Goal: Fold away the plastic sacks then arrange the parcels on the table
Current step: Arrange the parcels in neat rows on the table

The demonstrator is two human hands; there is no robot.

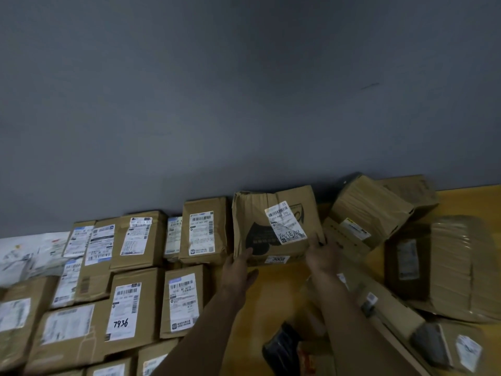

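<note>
A crumpled brown cardboard parcel (260,221) with a black print and a white label leans against the grey wall at the back of the yellow table (273,291). My left hand (238,267) holds its lower left corner, thumb on the front face. My right hand (321,255) grips its lower right corner. To the left, several labelled cardboard parcels (130,302) lie in neat rows. No plastic sack is plainly in view.
A loose heap of taped brown boxes (371,210) and a plastic-wrapped parcel (450,264) sits at the right. A dark wrapped packet (282,348) lies near the front edge. White soft parcels (27,253) are at the far left.
</note>
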